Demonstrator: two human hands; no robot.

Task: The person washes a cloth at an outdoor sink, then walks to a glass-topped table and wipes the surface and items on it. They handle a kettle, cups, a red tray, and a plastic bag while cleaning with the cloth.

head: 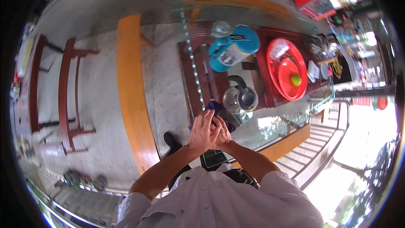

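Observation:
My left hand [203, 132] and my right hand [221, 134] are together at the near corner of a glass-topped table [278, 114], fingers overlapping. A dark purple cloth [215, 105] shows beyond and beside the fingers; how they grip it is hidden. Just past the hands stands a glass kettle [232, 99] with a black handle and lid. Farther back is a teal thermos jug [234, 49]. To its right lies a red tray [303, 84] holding a smaller red dish [286, 72], a green citrus fruit [296, 80] and a clear plastic packet [279, 49].
An orange wooden bench [131, 85] stands left of the table, another [284, 142] along its right side. Clear glassware [221, 29] sits behind the jug. White tissue [312, 71] and jars [321, 46] lie beyond the tray. Dark red benches [65, 95] stand farther left.

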